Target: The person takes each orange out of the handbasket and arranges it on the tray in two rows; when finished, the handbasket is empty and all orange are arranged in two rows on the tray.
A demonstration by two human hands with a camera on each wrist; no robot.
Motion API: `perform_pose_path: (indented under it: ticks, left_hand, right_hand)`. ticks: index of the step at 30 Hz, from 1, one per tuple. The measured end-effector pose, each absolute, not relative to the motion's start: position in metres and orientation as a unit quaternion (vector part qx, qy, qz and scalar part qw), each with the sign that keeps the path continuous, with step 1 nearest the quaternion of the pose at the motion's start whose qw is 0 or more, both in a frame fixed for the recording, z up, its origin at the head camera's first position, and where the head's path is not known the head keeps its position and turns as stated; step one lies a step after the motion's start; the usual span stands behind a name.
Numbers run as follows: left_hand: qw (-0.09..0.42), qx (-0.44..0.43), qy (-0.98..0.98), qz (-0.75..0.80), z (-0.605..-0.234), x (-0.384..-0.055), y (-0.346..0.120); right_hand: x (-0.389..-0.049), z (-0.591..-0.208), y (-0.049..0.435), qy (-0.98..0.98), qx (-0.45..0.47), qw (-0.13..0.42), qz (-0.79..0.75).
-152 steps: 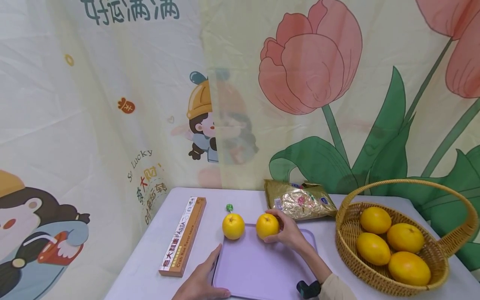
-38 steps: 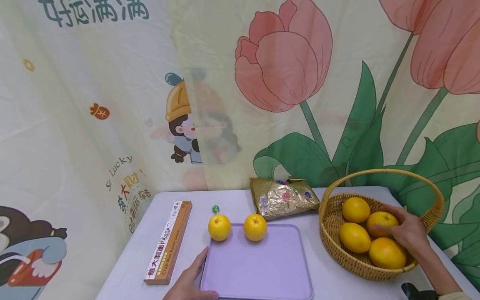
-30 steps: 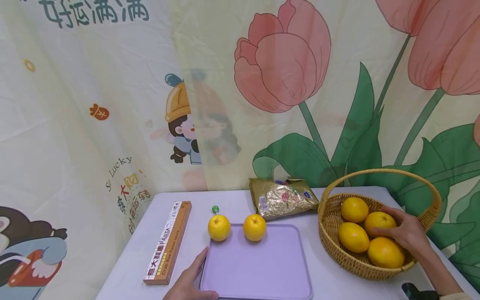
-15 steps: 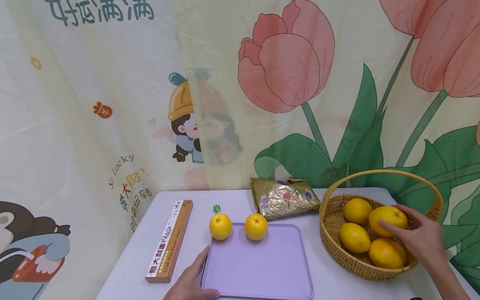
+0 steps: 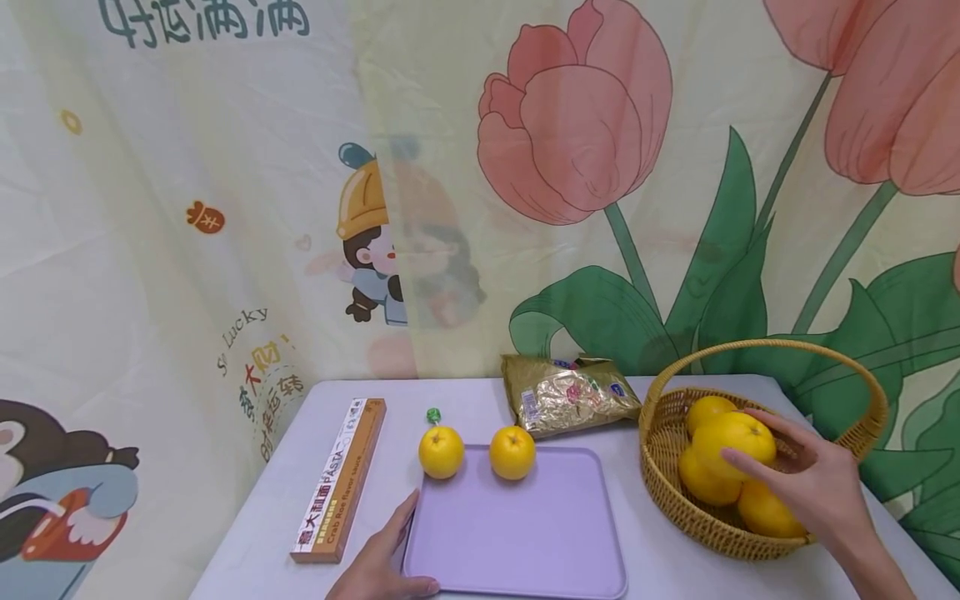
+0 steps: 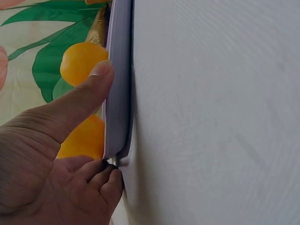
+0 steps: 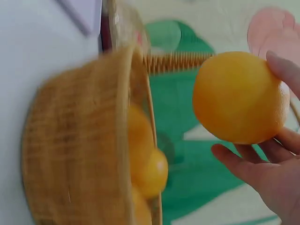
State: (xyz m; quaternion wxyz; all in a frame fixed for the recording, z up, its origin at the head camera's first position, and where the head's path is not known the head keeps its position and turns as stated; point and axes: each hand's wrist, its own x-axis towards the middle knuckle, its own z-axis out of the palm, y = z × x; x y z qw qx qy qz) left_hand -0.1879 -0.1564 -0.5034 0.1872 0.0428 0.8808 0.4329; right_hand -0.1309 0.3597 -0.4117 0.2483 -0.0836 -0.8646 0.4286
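My right hand (image 5: 828, 479) holds an orange (image 5: 735, 446) over the wicker basket (image 5: 667, 500), thumb on the near side and fingers behind. In the right wrist view this orange (image 7: 239, 98) is lifted well above the basket rim (image 7: 124, 117). Inside the basket lie several more oranges (image 5: 768, 508), partly covered by the held one. My left hand (image 5: 382, 558) grips the near left corner of a lilac tray (image 5: 517, 533); its thumb (image 6: 89, 96) lies on the tray's edge. Two oranges sit along the tray's far side, one at the corner (image 5: 441, 452) and one further right (image 5: 512, 452).
Left of the tray lies a long pasta box (image 5: 341, 483). A green-wrapped lollipop (image 5: 433, 414) is behind the corner orange. At the back a gold foil bag (image 5: 573, 396) lies near the basket, whose tall handle (image 5: 772, 343) arches over it. A printed curtain hangs behind the table.
Earlier my right hand left an orange on the tray's far side. It then reached into the basket, took another orange and raised it, moving left. My left hand stayed on the tray.
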Motion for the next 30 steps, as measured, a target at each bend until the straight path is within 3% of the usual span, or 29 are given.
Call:
perform_pose_path:
  ticks: [14,30]
  left_hand:
    - [0.170,0.059,0.882,0.435,-0.505,-0.186,-0.158]
    - [0.182,0.047,0.876,0.445,-0.506,-0.186,-0.158]
  right_hand:
    - [-0.165,-0.425,0.265,-0.841,0.010,0.183,0.508]
    - [-0.212,-0.477,0.226,-0.843,-0.002,0.121,0.524]
